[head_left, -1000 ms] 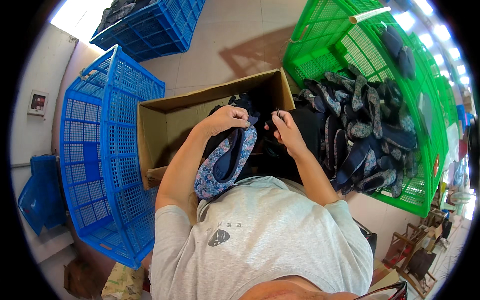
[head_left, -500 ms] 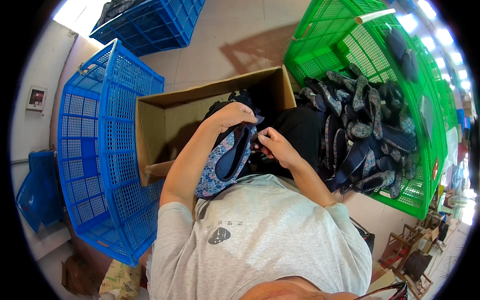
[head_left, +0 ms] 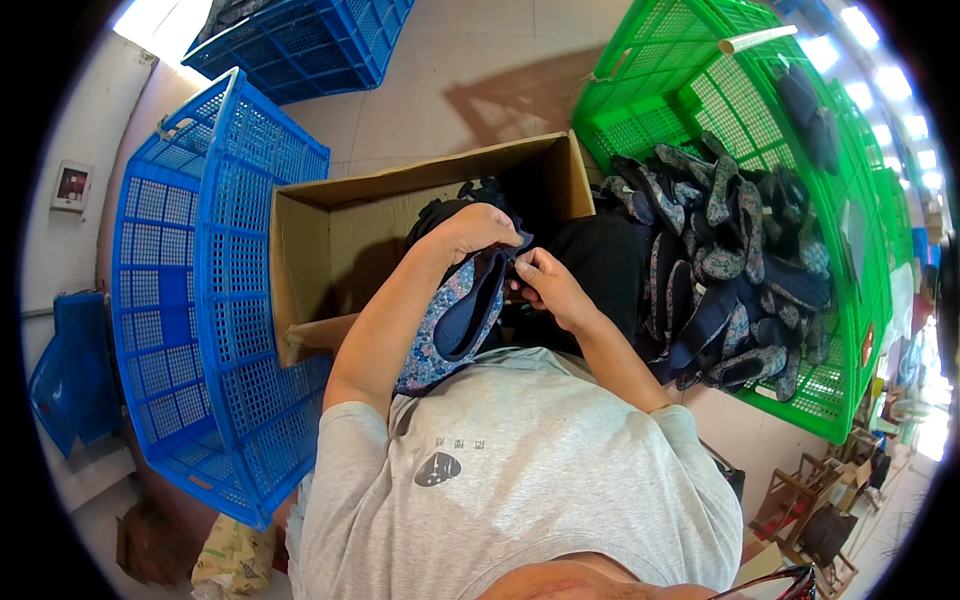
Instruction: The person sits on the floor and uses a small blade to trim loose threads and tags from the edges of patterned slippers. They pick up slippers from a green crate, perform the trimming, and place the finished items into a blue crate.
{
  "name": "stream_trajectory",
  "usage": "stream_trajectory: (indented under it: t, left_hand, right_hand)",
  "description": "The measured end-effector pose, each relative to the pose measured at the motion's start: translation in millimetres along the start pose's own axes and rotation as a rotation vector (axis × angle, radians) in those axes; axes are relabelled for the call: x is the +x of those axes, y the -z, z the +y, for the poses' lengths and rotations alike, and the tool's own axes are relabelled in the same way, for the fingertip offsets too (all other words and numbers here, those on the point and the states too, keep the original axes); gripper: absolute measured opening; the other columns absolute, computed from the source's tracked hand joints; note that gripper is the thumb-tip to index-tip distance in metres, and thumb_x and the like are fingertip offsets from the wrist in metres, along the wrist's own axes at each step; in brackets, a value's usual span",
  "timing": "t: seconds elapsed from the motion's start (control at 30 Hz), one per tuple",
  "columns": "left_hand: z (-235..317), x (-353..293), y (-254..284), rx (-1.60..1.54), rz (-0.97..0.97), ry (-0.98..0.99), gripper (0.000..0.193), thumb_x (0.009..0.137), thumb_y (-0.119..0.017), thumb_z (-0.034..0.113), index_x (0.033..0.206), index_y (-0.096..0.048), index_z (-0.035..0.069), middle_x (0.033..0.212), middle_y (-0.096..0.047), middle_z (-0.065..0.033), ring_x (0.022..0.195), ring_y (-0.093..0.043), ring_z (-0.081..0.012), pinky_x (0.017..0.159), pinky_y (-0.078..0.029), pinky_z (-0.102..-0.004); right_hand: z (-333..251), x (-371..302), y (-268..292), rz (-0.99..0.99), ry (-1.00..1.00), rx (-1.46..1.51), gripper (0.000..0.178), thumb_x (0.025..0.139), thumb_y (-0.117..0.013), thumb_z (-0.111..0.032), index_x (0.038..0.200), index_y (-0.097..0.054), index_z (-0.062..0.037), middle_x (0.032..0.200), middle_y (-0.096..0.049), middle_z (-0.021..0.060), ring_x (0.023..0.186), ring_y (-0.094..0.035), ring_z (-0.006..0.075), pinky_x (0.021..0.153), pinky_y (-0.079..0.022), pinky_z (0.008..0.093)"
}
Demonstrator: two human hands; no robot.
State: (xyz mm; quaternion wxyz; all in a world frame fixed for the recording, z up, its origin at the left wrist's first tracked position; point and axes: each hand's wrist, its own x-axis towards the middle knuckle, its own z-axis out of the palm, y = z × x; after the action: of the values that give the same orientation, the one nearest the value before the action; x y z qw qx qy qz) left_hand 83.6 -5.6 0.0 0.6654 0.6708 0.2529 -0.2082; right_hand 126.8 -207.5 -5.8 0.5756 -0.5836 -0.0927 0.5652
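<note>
A blue floral fabric shoe (head_left: 452,318) with a dark navy lining hangs between my hands, its lower end close to my grey shirt. My left hand (head_left: 482,228) pinches the shoe's dark upper edge. Close beside it, my right hand (head_left: 545,283) is closed with thumb and fingers pressed together at the same edge; part of its fingers is hidden. Under and beyond the shoe stands an open cardboard box (head_left: 300,240), with dark items (head_left: 482,192) at its far side.
At right, a tipped green plastic crate (head_left: 735,110) holds a heap of floral and navy shoes (head_left: 720,265). An upright blue crate (head_left: 235,300) stands at left, another blue crate (head_left: 310,50) at the far left. A patterned sack (head_left: 235,555) lies at lower left.
My right hand has moved slightly up and closer to the left, and the dark edge between the hands is now lifted and drawn together. The shoe stays held.
</note>
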Motion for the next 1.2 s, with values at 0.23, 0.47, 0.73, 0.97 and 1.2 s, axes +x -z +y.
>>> stream_trajectory:
  t: [0.23,0.47,0.73,0.97,1.2]
  left_hand:
    - [4.1,-2.2,-2.6,-0.019,0.003,0.029,0.014,0.08,-0.072,0.016,0.08,-0.073,0.001,0.073,-0.065,-0.0051,0.066,-0.058,-0.0137,0.063,-0.047,-0.0292]
    - [3.9,-1.0,-3.7,-0.035,0.009,0.027,0.015,0.08,-0.072,0.015,0.08,-0.072,0.0,0.074,-0.066,-0.0059,0.067,-0.059,-0.0142,0.064,-0.048,-0.0289]
    - [-3.2,5.7,-3.6,-0.045,0.011,0.021,0.014,0.079,-0.072,0.014,0.08,-0.072,0.001,0.072,-0.065,-0.0058,0.064,-0.059,-0.0135,0.062,-0.048,-0.029]
    - [-5.9,9.7,-3.1,-0.053,-0.008,0.034,0.014,0.078,-0.072,0.015,0.08,-0.072,0.001,0.072,-0.065,-0.0051,0.065,-0.059,-0.0132,0.062,-0.047,-0.0288]
    - [-2.7,5.5,-3.7,-0.025,0.031,0.016,0.015,0.077,-0.073,0.015,0.079,-0.072,0.001,0.072,-0.065,-0.0047,0.066,-0.057,-0.013,0.064,-0.046,-0.0284]
  right_hand:
    - [5.5,3.9,0.4,-0.001,0.045,0.013,0.013,0.103,-0.055,-0.024,0.098,-0.05,-0.0125,0.081,-0.058,-0.0018,0.059,-0.04,0.0035,0.05,-0.032,0.0187]
    - [10.2,5.9,-1.5,0.016,0.086,0.032,0.011,0.103,-0.055,-0.022,0.099,-0.051,-0.0122,0.079,-0.057,-0.0017,0.057,-0.04,0.0034,0.05,-0.031,0.0186]
    - [13.4,5.0,-7.1,0.061,0.111,0.062,0.01,0.103,-0.054,-0.02,0.098,-0.052,-0.0117,0.078,-0.056,-0.0019,0.056,-0.04,0.0033,0.049,-0.031,0.0185]
    - [18.6,6.9,-7.1,0.063,0.127,0.084,0.009,0.103,-0.053,-0.019,0.099,-0.051,-0.0117,0.078,-0.055,-0.0018,0.055,-0.039,0.0032,0.049,-0.03,0.0186]
    - [18.7,8.0,-8.4,0.067,0.109,0.097,0.009,0.103,-0.053,-0.02,0.099,-0.051,-0.012,0.078,-0.055,-0.002,0.054,-0.038,0.003,0.049,-0.029,0.0189]
